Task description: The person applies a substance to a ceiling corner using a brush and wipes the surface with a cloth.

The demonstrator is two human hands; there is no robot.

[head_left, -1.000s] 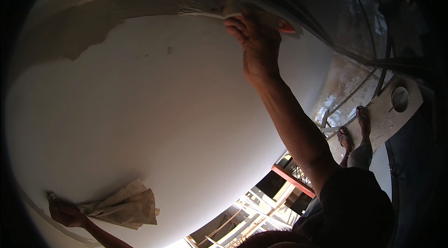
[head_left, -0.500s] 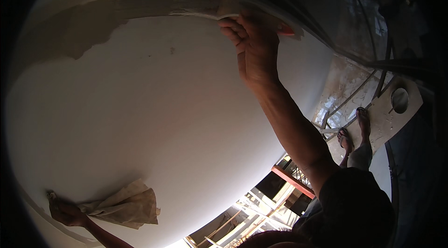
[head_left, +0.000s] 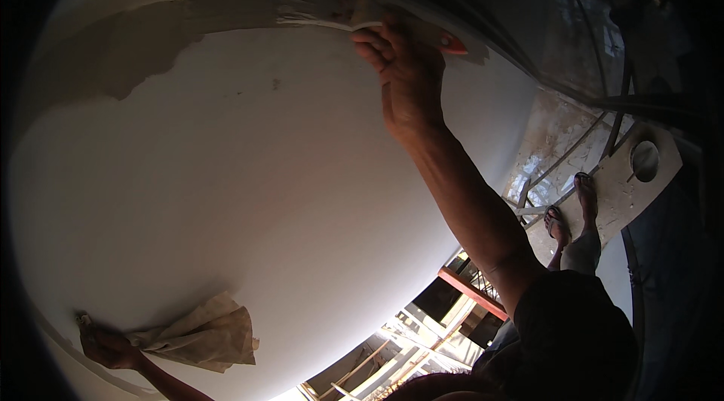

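My right hand (head_left: 413,81) is raised to the top of a smooth, pale curved wall (head_left: 249,152), its fingers closed around a paintbrush (head_left: 454,43). The orange-red end of the handle sticks out to the right, and the brush head lies in shadow. Grey-brown wet paint (head_left: 234,1) streaks along the wall's upper edge, left of the brush. At the lower left, my left hand (head_left: 111,348) grips a crumpled beige cloth (head_left: 207,333) against the wall. The cloth fans out to the right of the fingers.
My feet in sandals stand on a narrow plank (head_left: 611,194) at the right, where a round container (head_left: 645,161) also sits. Dark poles (head_left: 620,130) run beside the plank. Below are a red beam (head_left: 473,292) and brightly lit timber framing (head_left: 400,348).
My right hand and the paintbrush have shifted slightly left along the upper edge. The left hand and cloth have hardly moved.
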